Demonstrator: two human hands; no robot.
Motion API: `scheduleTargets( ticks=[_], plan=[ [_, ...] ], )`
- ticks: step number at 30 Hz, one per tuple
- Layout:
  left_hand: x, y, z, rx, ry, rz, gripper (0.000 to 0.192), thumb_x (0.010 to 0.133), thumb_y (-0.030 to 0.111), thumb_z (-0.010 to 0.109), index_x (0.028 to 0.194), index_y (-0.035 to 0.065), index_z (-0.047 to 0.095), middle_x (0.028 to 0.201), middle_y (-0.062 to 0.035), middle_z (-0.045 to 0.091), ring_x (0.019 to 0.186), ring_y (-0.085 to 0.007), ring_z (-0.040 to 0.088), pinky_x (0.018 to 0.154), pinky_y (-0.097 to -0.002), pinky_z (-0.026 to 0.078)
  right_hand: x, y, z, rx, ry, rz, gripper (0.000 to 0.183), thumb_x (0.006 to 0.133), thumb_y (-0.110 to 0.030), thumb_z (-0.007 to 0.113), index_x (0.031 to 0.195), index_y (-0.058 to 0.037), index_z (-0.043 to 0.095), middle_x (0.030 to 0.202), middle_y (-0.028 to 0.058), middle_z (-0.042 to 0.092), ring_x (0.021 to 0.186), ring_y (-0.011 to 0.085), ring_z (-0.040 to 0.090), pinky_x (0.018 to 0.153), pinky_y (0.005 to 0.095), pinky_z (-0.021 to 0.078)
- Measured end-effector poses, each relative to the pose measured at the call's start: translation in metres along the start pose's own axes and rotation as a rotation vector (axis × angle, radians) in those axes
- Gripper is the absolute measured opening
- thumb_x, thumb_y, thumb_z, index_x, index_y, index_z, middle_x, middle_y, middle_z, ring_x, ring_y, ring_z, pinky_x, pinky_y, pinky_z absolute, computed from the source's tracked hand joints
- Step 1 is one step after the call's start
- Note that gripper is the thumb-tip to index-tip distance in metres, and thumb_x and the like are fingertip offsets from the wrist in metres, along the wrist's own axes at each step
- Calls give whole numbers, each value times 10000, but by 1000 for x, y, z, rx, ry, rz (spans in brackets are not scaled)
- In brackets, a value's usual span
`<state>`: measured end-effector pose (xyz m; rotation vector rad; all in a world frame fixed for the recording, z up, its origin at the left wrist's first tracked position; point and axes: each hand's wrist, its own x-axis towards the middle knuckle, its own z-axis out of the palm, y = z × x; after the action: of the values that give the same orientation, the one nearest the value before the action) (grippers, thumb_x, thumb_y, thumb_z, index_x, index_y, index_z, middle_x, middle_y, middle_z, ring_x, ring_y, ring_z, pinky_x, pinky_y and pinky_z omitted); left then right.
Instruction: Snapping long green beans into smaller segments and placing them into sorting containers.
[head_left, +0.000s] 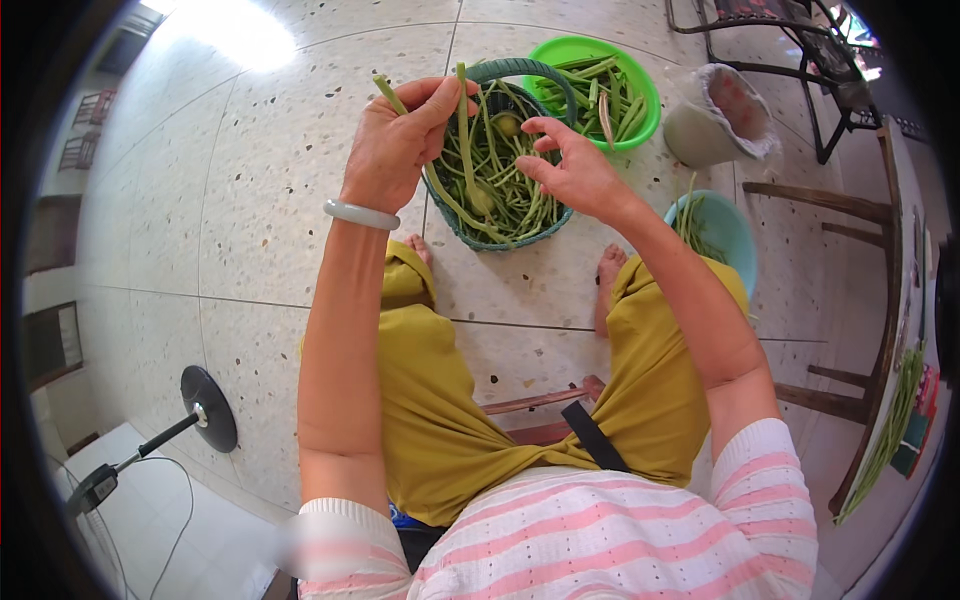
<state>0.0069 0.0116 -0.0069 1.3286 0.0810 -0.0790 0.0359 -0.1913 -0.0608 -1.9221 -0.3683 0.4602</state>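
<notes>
My left hand (409, 139), with a pale bangle at its wrist, pinches long green stalks (463, 139) between thumb and fingers. Their upper ends stick out above the hand, and their lower ends hang over a dark green woven basket (487, 244). That basket has an arched handle (517, 69) and holds a tangle of thin green stems (517, 187) with a round yellowish-green fruit (508, 125) among them. Above the basket's right side hovers my right hand (574, 169), fingers apart, nothing visible in it.
Behind the basket, a bright green basin (651, 112) holds green pods. A lined bin (697, 131) stands right of it. By my right knee is a light blue basin (731, 225) with stems. Long beans (892, 435) lie on a table at right. A round-based stand (210, 409) is at left.
</notes>
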Motion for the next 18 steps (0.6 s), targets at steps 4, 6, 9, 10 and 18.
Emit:
scheduleTargets(
  ticks=[4, 6, 9, 10, 18],
  plan=[
    [3, -3, -5, -84, 53, -66, 256, 935, 208, 545, 1054, -10, 609, 864, -15, 637, 469, 3, 280, 413, -162, 222, -8, -23, 4, 336, -296, 50, 255, 929, -209, 529, 1119, -51, 592, 869, -6, 626, 695, 28, 503, 564, 183, 410],
    [5, -4, -7, -107, 72, -85, 258, 933, 209, 548, 1060, -8, 608, 867, -21, 645, 465, 2, 277, 409, -162, 219, -9, -27, 7, 524, -442, 94, 254, 943, -214, 507, 1108, -45, 602, 887, -9, 631, 715, 23, 499, 570, 177, 402],
    [9, -4, -11, -151, 132, -93, 264, 930, 207, 554, 1064, -15, 604, 870, -39, 656, 458, 3, 272, 402, -165, 218, -12, -28, 9, 496, -538, 90, 265, 951, -236, 486, 1030, -35, 640, 883, 6, 665, 714, 26, 494, 578, 179, 391],
    [10, -4, -13, -179, 152, -92, 270, 929, 206, 556, 1070, -20, 598, 865, -43, 658, 456, 3, 271, 400, -167, 218, -13, -28, 9, 512, -568, 88, 264, 944, -237, 503, 1011, -26, 647, 858, 8, 663, 681, 24, 481, 561, 174, 381],
    [14, -7, -13, -234, 104, -64, 281, 935, 209, 547, 1068, -36, 574, 831, -44, 637, 458, -1, 285, 404, -169, 236, -16, -30, 5, 557, -647, 211, 235, 922, -217, 560, 971, -9, 658, 761, -12, 606, 573, 24, 422, 507, 163, 347]
  ],
)
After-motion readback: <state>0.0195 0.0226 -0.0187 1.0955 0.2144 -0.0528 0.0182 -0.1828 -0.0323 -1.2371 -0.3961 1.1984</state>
